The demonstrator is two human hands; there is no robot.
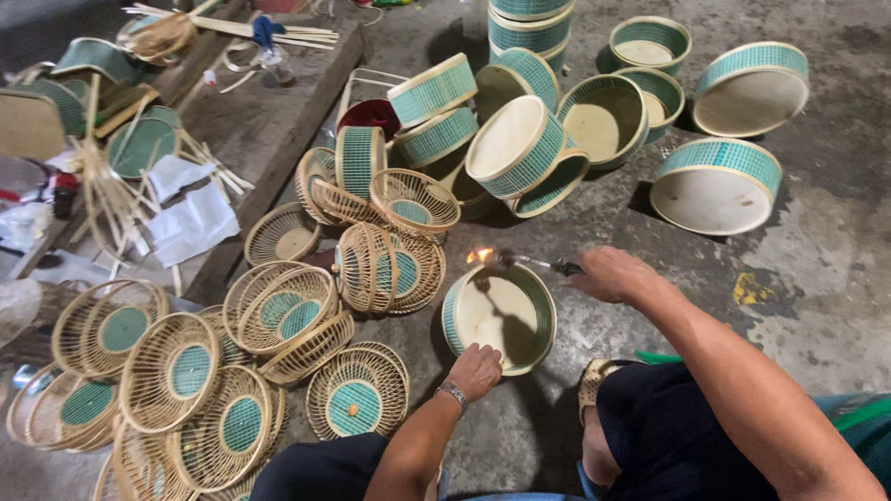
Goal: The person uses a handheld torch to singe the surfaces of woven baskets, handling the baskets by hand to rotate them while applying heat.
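Singeing rim of round green-banded basket [499, 315] on floor. Right hand [614, 274] fingers closed round torch [536, 263], flame [480, 255] just beyond fingertips at far rim. Left hand [475, 369] fingers curled on near rim. Judged next: rotate basket, bring unburnt rim under flame.

cut off: top basket stack [530, 23] at upper edge | hidden: right hand's [617, 275] fingers | blurred: torch flame [480, 255]

Stained grey concrete floor [817, 306], raised wooden platform [269, 121] at left
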